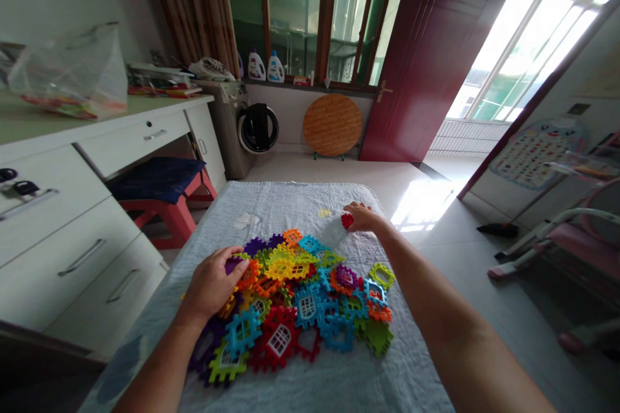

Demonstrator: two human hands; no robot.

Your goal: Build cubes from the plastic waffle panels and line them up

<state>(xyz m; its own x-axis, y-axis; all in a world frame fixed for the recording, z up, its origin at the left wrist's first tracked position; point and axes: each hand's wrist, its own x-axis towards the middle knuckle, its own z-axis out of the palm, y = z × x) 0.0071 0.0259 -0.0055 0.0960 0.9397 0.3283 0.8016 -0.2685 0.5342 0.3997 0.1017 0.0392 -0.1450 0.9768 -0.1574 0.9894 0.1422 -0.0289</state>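
Observation:
A pile of colourful plastic interlocking building pieces (285, 271) with toothed edges lies on a cloth-covered surface (290, 200). At the pile's left side is my left hand (213, 281), its thumb and fingers closed around a purple building piece (233, 264). Part of that piece is hidden by the fingers. My right hand (361, 216) reaches past the pile to the far right part of the cloth. Its fingers grip a small red building piece (347, 220), apart from the pile. Several pieces in the pile have window-like grids, among them a white grid (279, 340) in a red piece.
White drawers (82, 258) and a stool (159, 181) with a dark blue top stand at the left. Farther back are a washing machine (227, 122) with its door open, a round wooden tabletop (332, 126) and a red door (426, 45). A pink-seated chair (581, 245) is at the right.

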